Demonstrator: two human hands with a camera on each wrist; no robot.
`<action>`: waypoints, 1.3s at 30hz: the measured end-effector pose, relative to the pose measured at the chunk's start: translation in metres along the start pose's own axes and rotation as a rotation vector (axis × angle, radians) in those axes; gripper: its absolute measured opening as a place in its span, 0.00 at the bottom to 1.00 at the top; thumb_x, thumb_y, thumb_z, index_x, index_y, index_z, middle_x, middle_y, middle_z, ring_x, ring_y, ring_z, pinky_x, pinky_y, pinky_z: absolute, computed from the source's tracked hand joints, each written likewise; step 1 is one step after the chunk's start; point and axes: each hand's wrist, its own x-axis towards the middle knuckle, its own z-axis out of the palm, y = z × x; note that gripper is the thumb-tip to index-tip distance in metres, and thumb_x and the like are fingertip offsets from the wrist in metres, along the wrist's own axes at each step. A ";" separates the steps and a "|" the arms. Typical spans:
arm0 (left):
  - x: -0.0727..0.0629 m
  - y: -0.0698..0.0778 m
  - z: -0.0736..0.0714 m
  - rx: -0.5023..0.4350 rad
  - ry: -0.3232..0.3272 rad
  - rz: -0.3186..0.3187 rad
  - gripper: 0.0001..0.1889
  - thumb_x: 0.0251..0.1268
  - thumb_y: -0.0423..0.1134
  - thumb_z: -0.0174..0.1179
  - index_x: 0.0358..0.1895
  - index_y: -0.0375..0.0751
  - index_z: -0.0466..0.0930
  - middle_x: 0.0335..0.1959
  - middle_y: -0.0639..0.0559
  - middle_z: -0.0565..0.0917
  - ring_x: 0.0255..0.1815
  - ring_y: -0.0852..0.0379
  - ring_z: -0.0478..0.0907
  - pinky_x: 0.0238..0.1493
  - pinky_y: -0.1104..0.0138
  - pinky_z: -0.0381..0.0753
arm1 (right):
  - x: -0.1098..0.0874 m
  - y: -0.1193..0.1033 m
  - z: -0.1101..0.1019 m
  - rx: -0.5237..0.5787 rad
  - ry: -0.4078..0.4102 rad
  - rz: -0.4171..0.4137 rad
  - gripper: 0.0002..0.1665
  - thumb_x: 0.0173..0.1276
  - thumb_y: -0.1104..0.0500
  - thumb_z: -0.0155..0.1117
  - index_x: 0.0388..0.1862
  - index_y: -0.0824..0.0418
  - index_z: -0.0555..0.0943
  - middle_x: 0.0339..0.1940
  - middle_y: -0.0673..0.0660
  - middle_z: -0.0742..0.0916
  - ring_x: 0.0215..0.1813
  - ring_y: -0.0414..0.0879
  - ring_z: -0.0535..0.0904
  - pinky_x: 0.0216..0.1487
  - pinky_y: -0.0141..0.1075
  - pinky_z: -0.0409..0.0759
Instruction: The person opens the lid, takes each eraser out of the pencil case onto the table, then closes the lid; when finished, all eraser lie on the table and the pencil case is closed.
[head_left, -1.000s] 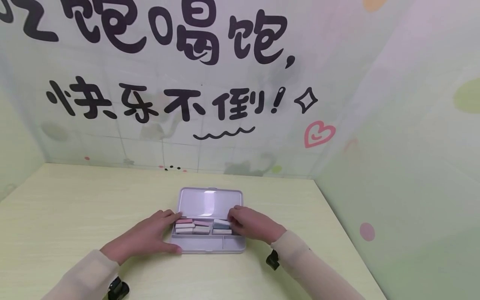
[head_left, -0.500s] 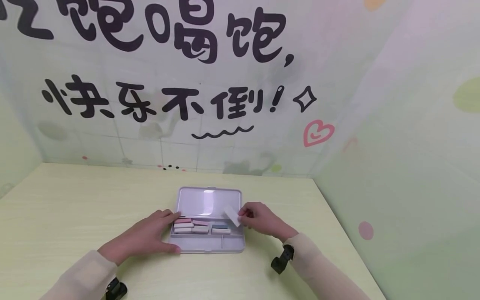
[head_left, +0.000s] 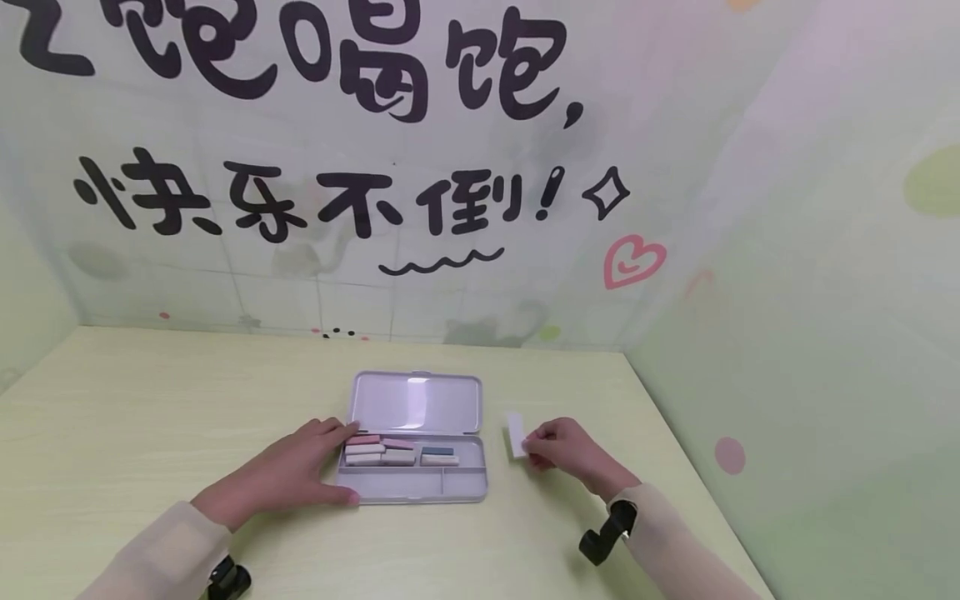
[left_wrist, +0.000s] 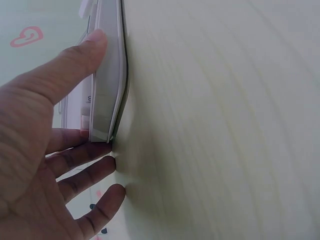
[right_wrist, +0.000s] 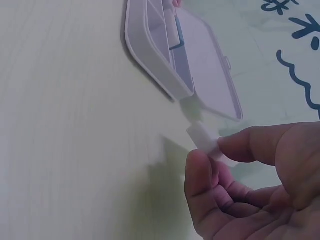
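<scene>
A pale lilac pencil case [head_left: 465,482] lies with its lid [head_left: 386,404] folded back on the table. My left hand [head_left: 288,471] holds its left end, thumb at the front edge and fingers at the back corner. To the right of the case, my right hand [head_left: 577,454] pinches a white eraser [head_left: 515,435] between thumb and fingers, above the tabletop. The right wrist view shows this white eraser [right_wrist: 202,137] apart from the case. Inside the rear compartment lie several pink and white erasers [head_left: 365,450] on the left, with a blue one [head_left: 437,451] and a white one nearer the middle.
The case's front compartments [head_left: 397,483] are split by a divider. A pale wooden table [head_left: 187,383] carries it all. Printed walls [head_left: 825,375] stand behind and at both sides. Each wrist wears a black camera [head_left: 606,533].
My right hand has lifted the white eraser out of the case's right part and carried it right, beyond the case. My left hand has stayed on the case's left end.
</scene>
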 end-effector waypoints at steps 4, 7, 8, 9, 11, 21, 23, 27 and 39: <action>0.000 -0.001 0.001 0.017 0.015 -0.002 0.56 0.47 0.67 0.78 0.73 0.31 0.72 0.64 0.38 0.82 0.61 0.41 0.79 0.60 0.44 0.84 | -0.004 0.011 -0.009 -0.015 0.036 0.056 0.11 0.73 0.64 0.66 0.41 0.75 0.84 0.33 0.57 0.88 0.33 0.41 0.82 0.39 0.35 0.86; 0.000 -0.002 0.002 0.015 0.019 0.001 0.56 0.47 0.67 0.77 0.73 0.31 0.72 0.64 0.39 0.82 0.62 0.41 0.79 0.61 0.44 0.84 | -0.006 0.016 -0.013 -0.029 0.063 0.103 0.10 0.72 0.64 0.66 0.39 0.73 0.84 0.30 0.57 0.88 0.31 0.41 0.82 0.37 0.34 0.85; 0.000 -0.002 0.002 0.013 0.019 0.004 0.55 0.47 0.67 0.77 0.73 0.31 0.72 0.64 0.39 0.82 0.62 0.41 0.79 0.61 0.44 0.84 | -0.007 0.017 -0.014 -0.035 0.070 0.114 0.09 0.72 0.65 0.66 0.38 0.73 0.85 0.29 0.56 0.88 0.30 0.41 0.82 0.37 0.34 0.85; 0.000 -0.002 0.002 0.011 0.019 0.006 0.55 0.47 0.67 0.77 0.73 0.31 0.72 0.64 0.38 0.82 0.62 0.41 0.79 0.61 0.44 0.83 | -0.008 0.018 -0.015 -0.039 0.073 0.119 0.09 0.72 0.65 0.66 0.38 0.73 0.85 0.29 0.56 0.87 0.30 0.41 0.81 0.36 0.33 0.85; 0.001 -0.001 0.001 0.007 0.017 0.005 0.55 0.47 0.67 0.77 0.73 0.31 0.72 0.64 0.38 0.81 0.62 0.40 0.79 0.61 0.43 0.83 | -0.008 0.019 -0.017 -0.049 0.081 0.123 0.08 0.71 0.65 0.66 0.37 0.72 0.85 0.28 0.56 0.87 0.29 0.41 0.81 0.36 0.33 0.85; 0.000 -0.003 0.002 0.022 0.018 0.001 0.55 0.47 0.67 0.77 0.73 0.32 0.72 0.65 0.38 0.81 0.63 0.38 0.79 0.61 0.42 0.83 | -0.006 0.020 -0.017 -0.180 0.088 0.059 0.08 0.66 0.66 0.66 0.28 0.71 0.84 0.21 0.54 0.85 0.25 0.40 0.80 0.30 0.33 0.83; 0.000 -0.004 0.003 0.029 0.023 0.015 0.55 0.48 0.68 0.77 0.73 0.32 0.72 0.64 0.38 0.81 0.62 0.39 0.79 0.61 0.43 0.84 | -0.008 0.021 -0.017 -0.196 0.097 0.067 0.08 0.66 0.66 0.67 0.28 0.70 0.84 0.20 0.54 0.85 0.24 0.41 0.80 0.29 0.33 0.83; 0.002 -0.004 0.005 0.035 0.036 0.040 0.56 0.49 0.69 0.75 0.73 0.31 0.72 0.64 0.39 0.82 0.61 0.40 0.80 0.60 0.44 0.84 | -0.009 0.022 -0.018 -0.219 0.127 0.093 0.09 0.66 0.65 0.68 0.27 0.68 0.84 0.20 0.55 0.86 0.24 0.41 0.79 0.29 0.33 0.82; 0.000 -0.003 0.003 0.027 0.025 0.020 0.54 0.50 0.68 0.76 0.73 0.31 0.72 0.64 0.40 0.82 0.62 0.41 0.79 0.62 0.44 0.83 | -0.009 0.017 -0.019 -0.320 0.122 0.064 0.12 0.69 0.62 0.68 0.26 0.66 0.83 0.20 0.54 0.86 0.25 0.41 0.79 0.28 0.33 0.80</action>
